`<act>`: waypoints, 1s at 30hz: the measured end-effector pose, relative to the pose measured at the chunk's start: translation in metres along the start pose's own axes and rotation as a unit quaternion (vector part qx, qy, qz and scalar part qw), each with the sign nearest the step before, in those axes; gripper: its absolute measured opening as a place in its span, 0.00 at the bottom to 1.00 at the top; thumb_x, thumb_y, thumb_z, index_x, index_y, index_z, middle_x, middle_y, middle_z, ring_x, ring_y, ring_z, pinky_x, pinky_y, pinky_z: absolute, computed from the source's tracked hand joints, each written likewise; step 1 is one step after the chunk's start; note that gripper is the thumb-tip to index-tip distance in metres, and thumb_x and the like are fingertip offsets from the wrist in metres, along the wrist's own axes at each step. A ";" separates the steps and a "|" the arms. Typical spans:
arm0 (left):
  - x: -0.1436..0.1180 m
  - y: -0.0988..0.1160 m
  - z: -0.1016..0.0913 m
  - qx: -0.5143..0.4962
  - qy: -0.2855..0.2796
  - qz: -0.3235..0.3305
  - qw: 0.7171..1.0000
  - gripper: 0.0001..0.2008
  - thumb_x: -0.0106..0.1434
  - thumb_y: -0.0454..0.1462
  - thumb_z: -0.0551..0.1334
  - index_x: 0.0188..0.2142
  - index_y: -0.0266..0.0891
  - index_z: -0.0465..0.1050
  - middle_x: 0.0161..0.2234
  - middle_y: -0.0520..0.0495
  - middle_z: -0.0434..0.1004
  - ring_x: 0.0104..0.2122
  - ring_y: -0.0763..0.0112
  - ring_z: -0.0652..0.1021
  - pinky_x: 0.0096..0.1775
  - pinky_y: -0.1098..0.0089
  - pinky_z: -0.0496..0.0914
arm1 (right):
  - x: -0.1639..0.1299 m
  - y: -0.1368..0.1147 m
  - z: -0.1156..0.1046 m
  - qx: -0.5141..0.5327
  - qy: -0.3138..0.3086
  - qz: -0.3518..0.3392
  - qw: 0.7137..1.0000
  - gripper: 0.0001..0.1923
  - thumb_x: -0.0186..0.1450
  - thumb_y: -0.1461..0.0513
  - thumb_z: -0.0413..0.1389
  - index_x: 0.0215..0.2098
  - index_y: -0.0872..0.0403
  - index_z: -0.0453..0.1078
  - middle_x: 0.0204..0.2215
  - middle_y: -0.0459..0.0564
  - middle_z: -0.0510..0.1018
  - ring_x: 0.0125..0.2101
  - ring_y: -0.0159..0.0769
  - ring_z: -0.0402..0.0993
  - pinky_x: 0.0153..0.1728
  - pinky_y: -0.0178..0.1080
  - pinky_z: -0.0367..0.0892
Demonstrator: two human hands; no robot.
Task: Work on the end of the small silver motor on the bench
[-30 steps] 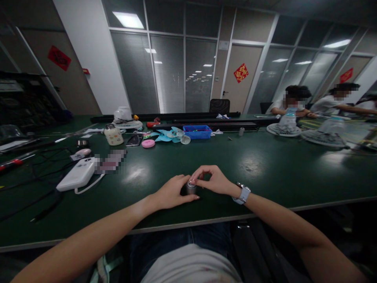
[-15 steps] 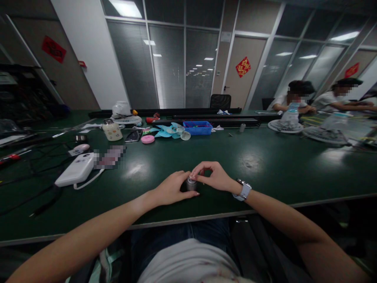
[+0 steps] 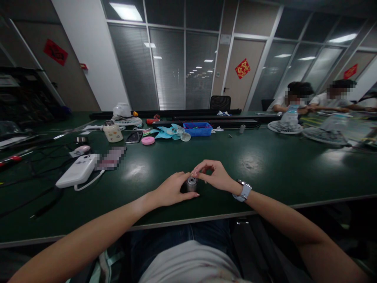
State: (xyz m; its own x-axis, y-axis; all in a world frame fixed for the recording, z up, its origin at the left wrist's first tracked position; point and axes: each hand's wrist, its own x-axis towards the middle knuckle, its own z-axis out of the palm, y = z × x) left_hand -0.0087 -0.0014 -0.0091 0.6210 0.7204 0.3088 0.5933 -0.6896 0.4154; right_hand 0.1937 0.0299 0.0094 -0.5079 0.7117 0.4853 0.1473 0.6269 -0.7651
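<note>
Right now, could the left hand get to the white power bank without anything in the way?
Probably yes: bare green table lies between the left hand, now cupping the small metal cylinder, and the white power bank.

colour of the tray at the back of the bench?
Blue tray, clearest in the head view, beside the pale blue fan blade.

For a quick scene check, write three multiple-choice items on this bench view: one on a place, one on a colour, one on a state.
1. Where does the small metal cylinder sit?
A. between both hands
B. in the blue tray
C. beside the power bank

2. What colour is the tray at the far side of the table?
A. red
B. blue
C. yellow

3. How is the left hand engaged?
A. lifted clear
B. flat, apart
C. fingers closed around the cylinder

Key: 1 A, right hand pinches its top; 2 B, plainly blue; 3 C, fingers wrap it.
</note>
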 end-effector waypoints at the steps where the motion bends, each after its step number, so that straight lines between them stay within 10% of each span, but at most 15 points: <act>1: 0.000 0.000 0.000 0.001 0.000 -0.001 1.000 0.25 0.60 0.51 0.64 0.51 0.38 0.68 0.43 0.42 0.76 0.41 0.58 0.77 0.44 0.61 0.70 | 0.000 0.000 0.000 0.000 -0.002 0.002 1.000 0.13 0.60 0.53 0.63 0.33 0.56 0.76 0.31 0.50 0.80 0.25 0.30 0.72 0.26 0.34 0.68; 30: -0.001 0.002 -0.004 -0.001 -0.017 -0.003 1.000 0.20 0.61 0.50 0.63 0.47 0.41 0.69 0.42 0.45 0.76 0.41 0.59 0.75 0.44 0.63 0.68 | 0.004 0.033 -0.012 -0.092 -0.118 0.077 0.986 0.08 0.61 0.61 0.61 0.38 0.56 0.75 0.32 0.48 0.81 0.22 0.27 0.67 0.24 0.31 0.60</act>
State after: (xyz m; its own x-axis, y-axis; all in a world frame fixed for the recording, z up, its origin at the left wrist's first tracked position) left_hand -0.0104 -0.0033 -0.0047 0.6347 0.7214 0.2769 0.5962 -0.6852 0.4185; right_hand 0.2064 0.0573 -0.0086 -0.6473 0.7234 0.2401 0.3796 0.5791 -0.7215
